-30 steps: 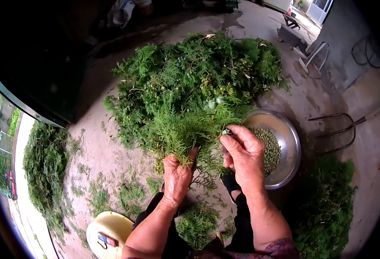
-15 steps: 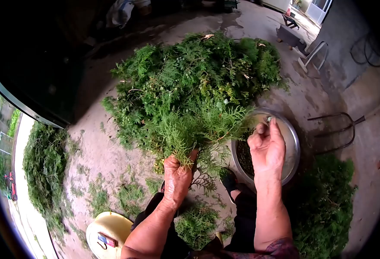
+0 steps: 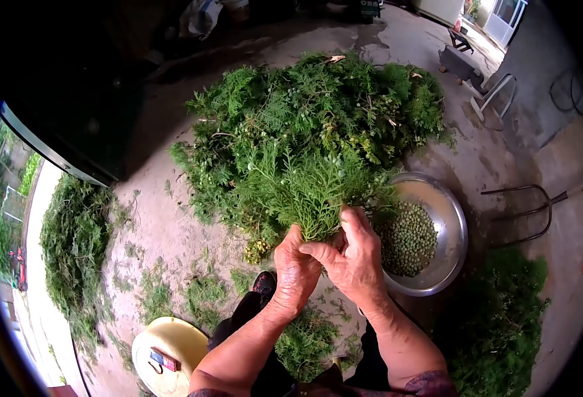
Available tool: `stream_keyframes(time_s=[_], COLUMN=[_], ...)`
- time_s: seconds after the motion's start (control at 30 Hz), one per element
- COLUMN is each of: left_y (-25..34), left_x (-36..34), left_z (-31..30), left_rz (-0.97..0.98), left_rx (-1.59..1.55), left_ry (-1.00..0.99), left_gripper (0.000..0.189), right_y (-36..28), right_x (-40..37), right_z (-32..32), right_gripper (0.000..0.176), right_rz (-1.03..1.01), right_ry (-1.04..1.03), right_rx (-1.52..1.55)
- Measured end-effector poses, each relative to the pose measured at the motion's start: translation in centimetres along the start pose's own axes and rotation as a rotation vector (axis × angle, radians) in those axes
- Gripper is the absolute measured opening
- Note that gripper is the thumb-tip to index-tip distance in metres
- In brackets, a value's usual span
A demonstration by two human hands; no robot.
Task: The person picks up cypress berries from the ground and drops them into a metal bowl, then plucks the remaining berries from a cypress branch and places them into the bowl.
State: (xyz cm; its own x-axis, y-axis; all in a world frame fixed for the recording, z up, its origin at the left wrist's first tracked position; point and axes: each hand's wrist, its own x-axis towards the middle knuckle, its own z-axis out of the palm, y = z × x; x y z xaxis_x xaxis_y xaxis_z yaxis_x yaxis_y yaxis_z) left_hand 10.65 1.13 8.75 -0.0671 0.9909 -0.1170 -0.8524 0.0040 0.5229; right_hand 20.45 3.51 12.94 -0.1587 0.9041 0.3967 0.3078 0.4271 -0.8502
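A leafy green conifer branch (image 3: 301, 192) is gripped at its lower end by my left hand (image 3: 296, 268). My right hand (image 3: 354, 255) is closed on the same branch, its thumb against my left fingers. Where the fingertips meet the twigs is partly hidden. Just right of my right hand stands a round metal basin (image 3: 460, 245) with many small green cones (image 3: 407, 238) lying in it. Beyond my hands spreads a large heap of conifer branches (image 3: 311, 106), with pale bluish cones among the foliage.
A yellow stool (image 3: 149, 347) at the lower left bears a small red box (image 3: 164, 359). A pitchfork (image 3: 546, 208) lies to the right. More cut greenery (image 3: 73, 245) lies along the left, and another pile (image 3: 496, 311) at the lower right. Loose sprigs litter the floor.
My right hand has come left from over the basin, where it held a small pale green cone, to the branch in my left hand. More cones in the basin now show.
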Motion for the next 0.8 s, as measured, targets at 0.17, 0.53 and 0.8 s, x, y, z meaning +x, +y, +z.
stream_keyframes(time_s=[0.17,0.53,0.8], left_y=[0.6,3.8,4.5], left_x=[-0.1,1.7,2.4], left_z=[-1.1,-2.0,-1.7], left_rz=[-0.135,-0.206,-0.261], left_rx=[0.345,-0.003,0.069], left_ry=[0.144,0.082,0.359], left_gripper=[0.045,0.048,0.037], right_y=[0.5,1.9,2.9], right_x=[0.5,1.6,1.2], right_z=[-1.1,-3.9,-2.7], right_gripper=[0.031,0.021,0.044], right_rz=[0.043,0.004,0.062], right_ry=[-0.118,-0.51,-0.403], right_rx=[0.187,0.362,0.46])
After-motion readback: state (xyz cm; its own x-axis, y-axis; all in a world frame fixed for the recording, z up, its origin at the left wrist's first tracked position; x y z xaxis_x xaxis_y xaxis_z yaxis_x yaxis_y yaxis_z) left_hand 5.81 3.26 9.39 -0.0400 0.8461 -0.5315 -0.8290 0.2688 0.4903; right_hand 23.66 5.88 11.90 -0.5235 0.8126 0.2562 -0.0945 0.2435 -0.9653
